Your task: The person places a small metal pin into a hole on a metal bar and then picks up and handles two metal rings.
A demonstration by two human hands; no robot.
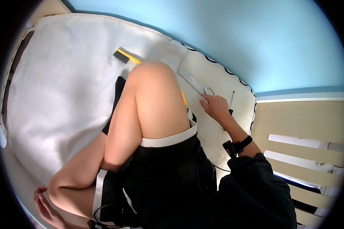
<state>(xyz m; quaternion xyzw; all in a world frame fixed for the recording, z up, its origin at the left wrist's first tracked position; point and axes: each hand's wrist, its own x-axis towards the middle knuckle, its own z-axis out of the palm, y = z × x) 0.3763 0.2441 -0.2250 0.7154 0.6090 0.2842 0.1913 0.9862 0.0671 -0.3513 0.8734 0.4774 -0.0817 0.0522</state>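
Observation:
Beyond my bent knee, my right hand [216,107] is closed at the near end of a white power strip [191,79], thumb and fingers pinching around it. A white loop [209,91], which looks like its cord, stands up beside the fingertips. Just right of that hand lies a screwdriver [232,102] with a thin shaft and a black and yellow handle partly hidden by my wrist. At the lower left, my left hand [46,206] rests beside my folded leg, its fingers loosely bent and apart, with nothing seen in it.
A yellow brush [122,56] with dark bristles lies on the white padded bed [65,68], past my knee. A yellow-orange piece [184,100] shows partly behind my thigh. A blue wall [279,45] borders the far side; slatted rails [302,152] stand at right.

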